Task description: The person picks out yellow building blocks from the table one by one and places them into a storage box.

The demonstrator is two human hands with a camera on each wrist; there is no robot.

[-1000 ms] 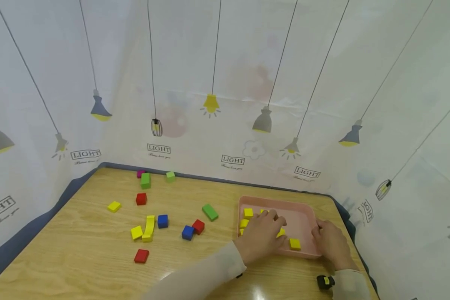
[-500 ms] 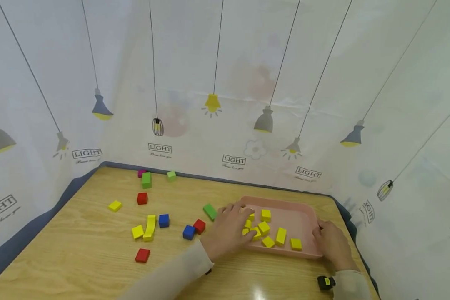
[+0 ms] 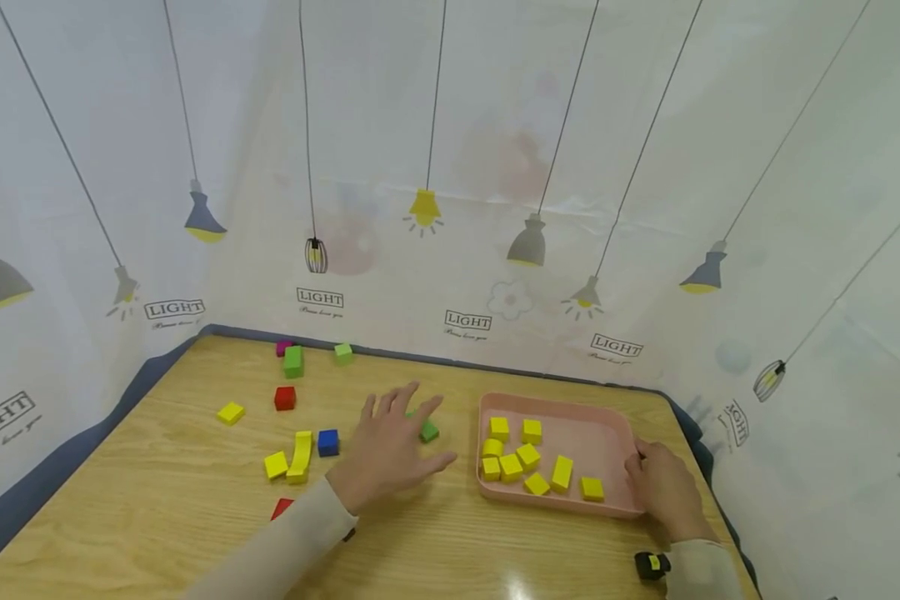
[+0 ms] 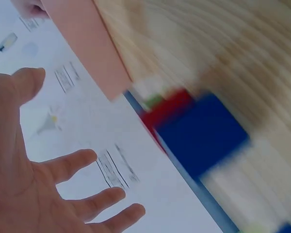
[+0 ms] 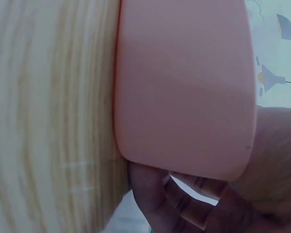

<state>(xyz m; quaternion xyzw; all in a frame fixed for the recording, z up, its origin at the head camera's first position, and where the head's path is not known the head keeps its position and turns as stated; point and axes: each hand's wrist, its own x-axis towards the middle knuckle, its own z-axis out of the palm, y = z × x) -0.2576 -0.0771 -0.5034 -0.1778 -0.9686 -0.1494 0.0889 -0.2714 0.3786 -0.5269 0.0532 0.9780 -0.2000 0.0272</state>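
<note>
My left hand [image 3: 386, 450] hovers over the table with its fingers spread, holding nothing. In the left wrist view a blue block [image 4: 203, 133] and a red block [image 4: 160, 114] lie beyond its open palm; the hand hides both in the head view. A green block [image 3: 429, 431] shows partly between its finger and thumb. My right hand [image 3: 663, 487] grips the right end of a pink tray [image 3: 603, 433], its fingers against the end wall in the right wrist view. Several yellow blocks [image 3: 562, 473] lie loose in the tray, mostly on its left side.
Left of the left hand lie a blue block [image 3: 327, 442], a curved yellow block [image 3: 300, 457] and flat yellow blocks [image 3: 275, 465]. A red block [image 3: 285, 398] and green blocks [image 3: 293, 362] sit farther back. A curtain with printed lamps borders the table [image 3: 157, 467].
My left hand has moved left out of the tray, across its rim and over the table, uncovering the yellow blocks. The right hand and tray have stayed in place.
</note>
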